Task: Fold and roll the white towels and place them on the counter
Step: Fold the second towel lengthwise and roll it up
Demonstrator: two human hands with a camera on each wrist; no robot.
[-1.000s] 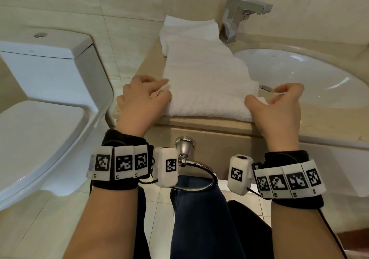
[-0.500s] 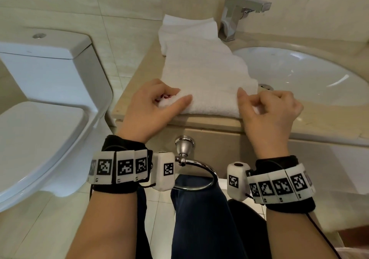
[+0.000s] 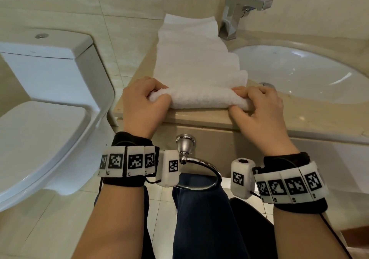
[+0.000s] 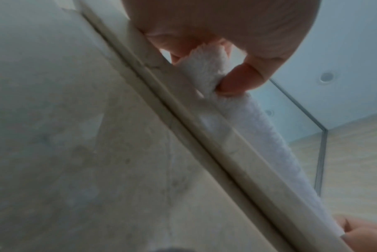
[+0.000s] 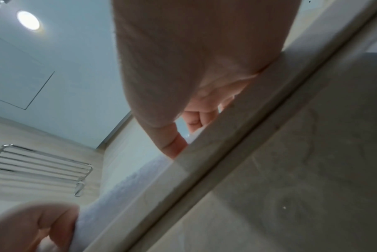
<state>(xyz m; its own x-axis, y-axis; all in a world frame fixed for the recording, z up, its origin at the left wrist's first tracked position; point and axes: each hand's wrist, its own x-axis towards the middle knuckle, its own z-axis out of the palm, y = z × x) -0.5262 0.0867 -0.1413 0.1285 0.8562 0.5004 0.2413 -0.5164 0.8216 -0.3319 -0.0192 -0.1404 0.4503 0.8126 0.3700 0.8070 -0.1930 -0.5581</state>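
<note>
white towel (image 3: 197,73) on counter (image 3: 199,117), near end rolled, both hands gripping

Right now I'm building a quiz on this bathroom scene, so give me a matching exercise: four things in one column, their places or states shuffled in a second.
Things:
1. white towel
2. faucet
3. toilet
4. towel ring

Places or states:
A. below the counter's front edge
B. near end being rolled by both hands
C. left of the counter
D. at the wall behind the sink

Pairs: 1-B, 2-D, 3-C, 4-A
</note>
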